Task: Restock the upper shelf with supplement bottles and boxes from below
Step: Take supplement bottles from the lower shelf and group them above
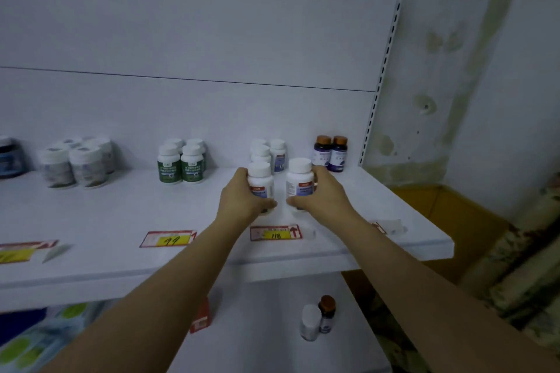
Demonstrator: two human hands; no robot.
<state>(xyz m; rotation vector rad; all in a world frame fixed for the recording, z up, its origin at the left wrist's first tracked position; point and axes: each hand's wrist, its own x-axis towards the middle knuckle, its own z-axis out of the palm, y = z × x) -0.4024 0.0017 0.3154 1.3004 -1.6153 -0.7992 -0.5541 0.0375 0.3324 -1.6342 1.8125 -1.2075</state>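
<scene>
The left hand (pixel 242 195) wraps a white plastic bottle (pixel 260 183) from its left side, and the right hand (pixel 318 194) wraps a second white bottle (pixel 300 182) from its right; both hands are clamped on their bottles, thumbs curled across the lower front. Each bottle is a smooth round cylinder with a wide white screw cap and a label with a red band, standing upright with its long axis vertical and the label facing the camera. The two stand just beside each other, apart by a narrow gap, on the upper shelf (pixel 121 215), a flat matte white board.

Directly behind them stands a cluster of matching white bottles (pixel 269 153). To the right are two dark bottles with orange caps (pixel 331 153); to the left, four green-labelled bottles (pixel 181 162), then a group of wider pale jars (pixel 75 162). Red and yellow price tags (pixel 275 232) lie along the shelf's front edge. On the lower shelf (pixel 257 327) stand a white bottle (pixel 310 322) and a brown-capped dark bottle (pixel 327 313), touching.
</scene>
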